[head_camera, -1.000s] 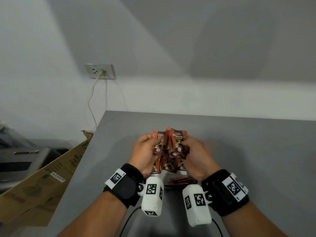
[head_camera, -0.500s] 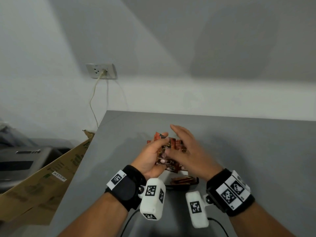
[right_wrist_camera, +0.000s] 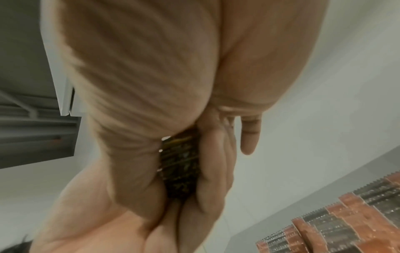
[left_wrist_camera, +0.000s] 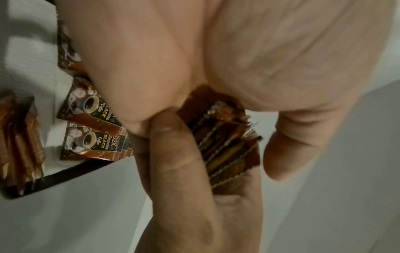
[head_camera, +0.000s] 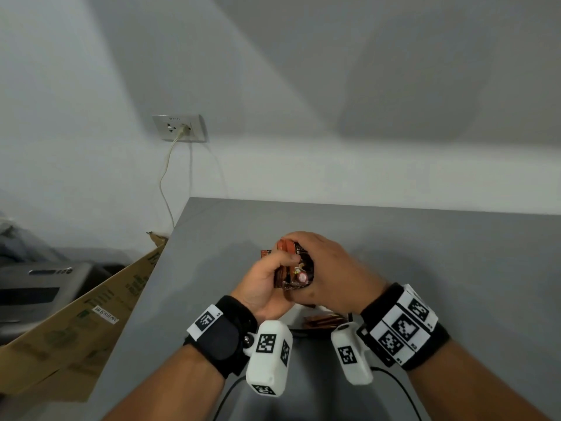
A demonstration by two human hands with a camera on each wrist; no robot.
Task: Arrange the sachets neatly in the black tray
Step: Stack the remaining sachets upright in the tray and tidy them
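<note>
Both hands are up over the grey desk, holding one bundle of sachets between them. The left hand curls round the bundle's left side with the thumb on top. The right hand wraps over its top and right side, so each grip is pinching the same stack. In the left wrist view the serrated ends of the stack sit fanned, not flush.

The black tray lies just below the hands, near the person. A white lining shows inside it, with two loose sachets lying flat and a row of upright sachets at its left end. That row appears again in the right wrist view.

The risk, as I judge it, is in the squaring-up. The packets look slick, and if either grip loosens while the ends are tapped level, some could slide out and scatter. Lowered unevenly, the bundle could also knock the standing row over or land on the loose pair.
</note>
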